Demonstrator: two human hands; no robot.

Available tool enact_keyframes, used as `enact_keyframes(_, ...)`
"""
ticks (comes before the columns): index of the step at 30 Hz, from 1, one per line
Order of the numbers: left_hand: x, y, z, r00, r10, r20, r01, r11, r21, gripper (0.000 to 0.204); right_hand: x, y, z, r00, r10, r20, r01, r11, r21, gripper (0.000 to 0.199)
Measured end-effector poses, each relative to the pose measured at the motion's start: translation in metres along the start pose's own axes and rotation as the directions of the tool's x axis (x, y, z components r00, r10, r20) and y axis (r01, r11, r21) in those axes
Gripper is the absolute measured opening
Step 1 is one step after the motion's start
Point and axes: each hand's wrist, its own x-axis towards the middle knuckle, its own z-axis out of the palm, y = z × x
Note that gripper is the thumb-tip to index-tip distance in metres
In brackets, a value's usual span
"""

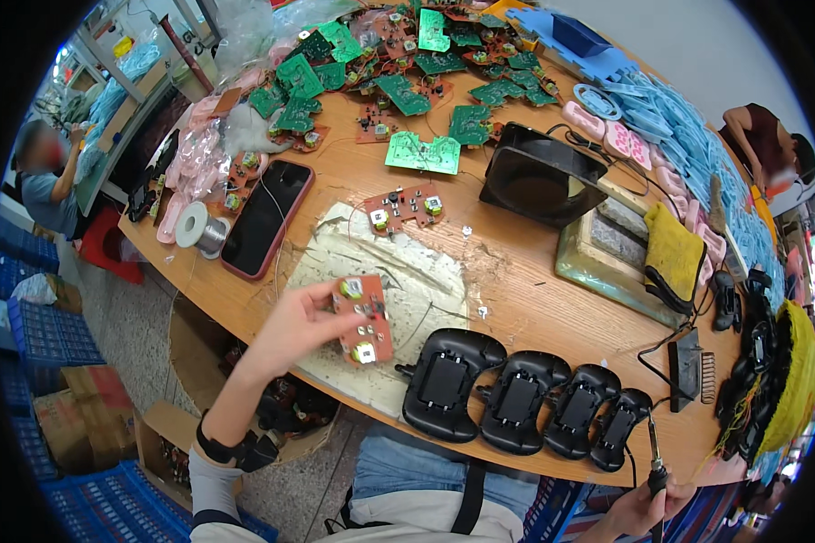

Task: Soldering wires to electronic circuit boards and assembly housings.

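Observation:
My left hand (285, 330) pinches a brown circuit board (378, 337) by its left edge, above a worn cream mat (426, 312). Two thumbstick modules with green-yellow sides and white tops sit on that board. Down at the lower right, my right hand (645, 514) is closed round the dark handle of a soldering iron (657, 472); its metal tip points up, close to the rightmost black game controller shell (621, 427). Another brown circuit board (405, 208) lies at the mat's far edge, with a green one (423, 153) beyond it.
Several black controller shells (444, 385) line the near table edge. A black fan (543, 176), a framed tray (607, 249) with a yellow cloth (675, 258) and a soldering iron stand (686, 366) stand right. A phone (267, 220) and solder spool (201, 230) lie left. Circuit boards (398, 93) pile behind.

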Motion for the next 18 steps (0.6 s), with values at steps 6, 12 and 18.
enact_keyframes(6, -0.008, 0.001, 0.008, 0.993, 0.078, -0.088, -0.039, 0.926, 0.377, 0.042, -0.001, 0.001, 0.029, 0.995, 0.018, 0.100, -0.019, 1.000, 0.006, 0.009)
enact_keyframes(12, -0.003, 0.010, 0.014, 0.832, 0.548, 0.079, -0.307, 0.337, 0.890, 0.040, -0.009, 0.003, 0.023, 0.984, 0.160, 0.078, -0.155, 0.986, -0.066, 0.015)
enact_keyframes(18, 0.014, 0.000, 0.003, 0.723, 0.610, 0.324, -0.578, 0.277, 0.768, 0.016, -0.011, -0.003, 0.021, 0.968, 0.224, 0.117, -0.220, 0.975, -0.043, 0.017)
